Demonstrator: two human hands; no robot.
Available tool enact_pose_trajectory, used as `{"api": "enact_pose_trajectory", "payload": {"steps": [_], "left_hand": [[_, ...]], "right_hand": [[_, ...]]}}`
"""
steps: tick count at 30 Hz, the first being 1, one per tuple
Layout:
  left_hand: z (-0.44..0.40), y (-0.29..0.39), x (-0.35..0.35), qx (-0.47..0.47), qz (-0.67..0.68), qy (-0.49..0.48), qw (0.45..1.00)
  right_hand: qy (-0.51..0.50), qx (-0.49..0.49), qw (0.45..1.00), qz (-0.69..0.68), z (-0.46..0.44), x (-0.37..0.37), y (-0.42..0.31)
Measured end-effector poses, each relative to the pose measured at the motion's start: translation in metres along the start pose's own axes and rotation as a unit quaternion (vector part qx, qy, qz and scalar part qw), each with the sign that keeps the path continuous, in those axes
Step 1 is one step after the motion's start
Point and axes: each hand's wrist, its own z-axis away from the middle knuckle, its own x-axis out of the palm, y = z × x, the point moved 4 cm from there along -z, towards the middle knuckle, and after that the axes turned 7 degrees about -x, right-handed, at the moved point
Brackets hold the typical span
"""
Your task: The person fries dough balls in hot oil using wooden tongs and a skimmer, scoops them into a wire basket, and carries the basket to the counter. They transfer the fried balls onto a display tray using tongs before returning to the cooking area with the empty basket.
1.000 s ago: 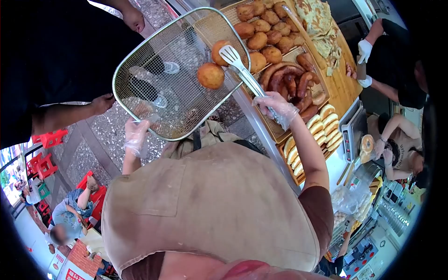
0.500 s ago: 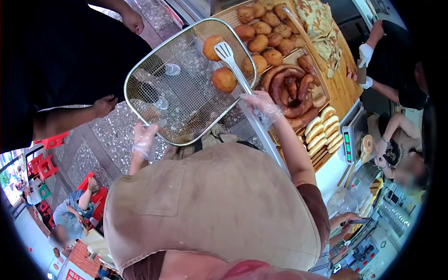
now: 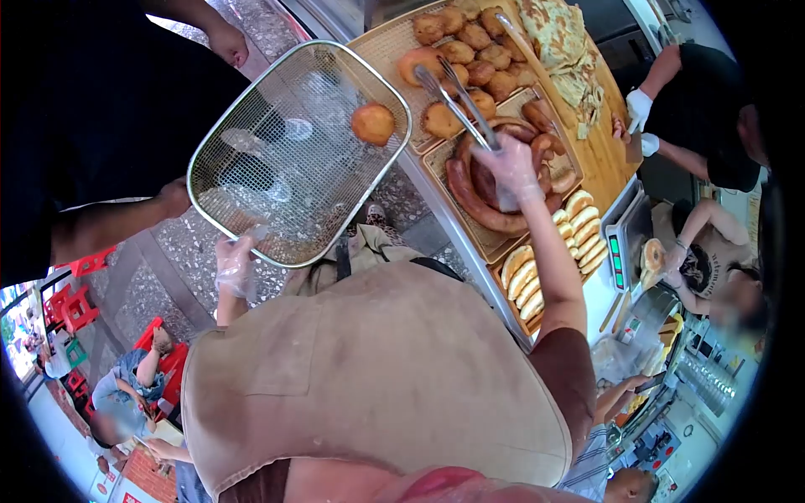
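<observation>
My left hand (image 3: pixel 237 267), in a clear plastic glove, grips the near rim of a wire mesh basket (image 3: pixel 220 226). One round golden-brown fried ball (image 3: pixel 373 124) sits inside, by the basket's right side. My gloved right hand (image 3: pixel 511 170) is closed around metal tongs (image 3: pixel 463 101) with a slotted end. The parted tips of the tongs are at another fried ball (image 3: pixel 417 64) on the edge of a wicker tray (image 3: pixel 381 52); whether they still touch it I cannot tell. More browned fried pieces (image 3: pixel 478 59) are heaped on that tray.
Coiled sausages (image 3: pixel 470 197) fill a second tray below my right hand, beside rows of pale flat buns (image 3: pixel 579 226). Flatbread (image 3: pixel 549 38) lies on a wooden board. A scale (image 3: pixel 625 243) stands to the right. A person in black is close beyond the basket; a gloved co-worker is across the counter.
My right hand has moved the tongs from the basket to over the wicker tray. The basket, shifted left, now holds one fried ball instead of two; another is at the tongs' tips.
</observation>
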Motion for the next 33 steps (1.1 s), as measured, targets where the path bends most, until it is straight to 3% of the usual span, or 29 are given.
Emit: {"api": "enact_pose_trajectory", "payload": {"steps": [2, 3, 5, 8, 10, 12, 13, 14, 16, 18, 22, 25, 27, 29, 31, 32, 33], "left_hand": [[-0.012, -0.014, -0.015, 0.004, -0.055, -0.004, 0.998], [-0.01, -0.013, -0.012, -0.005, -0.051, 0.002, 0.999], [-0.003, -0.007, -0.007, -0.014, -0.047, 0.011, 0.999], [0.0, -0.01, -0.005, -0.016, -0.044, 0.022, 0.999], [0.0, -0.008, -0.004, -0.004, -0.045, 0.026, 0.999], [0.004, -0.003, -0.002, 0.015, -0.014, 0.012, 1.0], [-0.001, -0.011, -0.013, 0.008, -0.039, 0.002, 0.999], [0.004, -0.01, -0.012, 0.007, -0.04, 0.006, 0.999], [0.018, 0.0, 0.001, 0.058, 0.039, -0.008, 0.998], [0.019, 0.003, 0.003, 0.043, 0.029, -0.01, 0.999], [0.024, 0.017, 0.016, 0.024, -0.005, -0.019, 1.0], [0.031, 0.03, 0.024, 0.02, -0.044, 0.01, 0.999], [0.03, 0.036, 0.022, 0.072, -0.123, -0.007, 0.99], [0.027, 0.036, 0.014, 0.068, -0.132, -0.003, 0.989], [0.029, 0.042, 0.015, 0.067, -0.15, -0.002, 0.986], [0.027, 0.043, 0.013, 0.068, -0.148, 0.002, 0.987], [0.024, 0.043, 0.01, 0.058, -0.157, -0.004, 0.986]], "right_hand": [[0.049, -0.146, 0.948, 0.277, -0.01, -0.009, -0.002], [0.047, -0.145, 0.948, 0.278, -0.015, -0.012, 0.002], [0.033, -0.217, 0.88, 0.421, -0.02, -0.016, 0.003], [-0.019, -0.212, 0.857, 0.47, -0.021, -0.035, -0.003], [-0.036, -0.213, 0.867, 0.449, -0.019, -0.048, -0.006], [-0.063, -0.158, 0.934, 0.314, -0.01, -0.066, -0.02], [-0.107, -0.062, 0.949, 0.29, -0.004, -0.075, -0.031], [-0.108, -0.064, 0.949, 0.288, 0.007, -0.081, -0.049], [-0.172, 0.11, 0.977, 0.066, 0.034, -0.078, -0.066], [-0.179, 0.111, 0.974, 0.078, 0.047, -0.057, -0.085], [-0.148, 0.006, 0.975, 0.168, 0.039, -0.029, -0.096], [-0.169, 0.012, 0.97, 0.177, 0.026, -0.028, -0.097], [-0.195, 0.001, 0.971, 0.141, 0.02, -0.028, -0.084], [-0.221, -0.013, 0.97, 0.104, 0.023, -0.021, -0.066], [-0.293, 0.162, 0.923, -0.188, 0.037, 0.004, -0.038], [-0.296, 0.158, 0.923, -0.187, 0.041, 0.009, -0.035], [-0.298, 0.19, 0.887, -0.295, 0.048, 0.015, -0.035]]}}
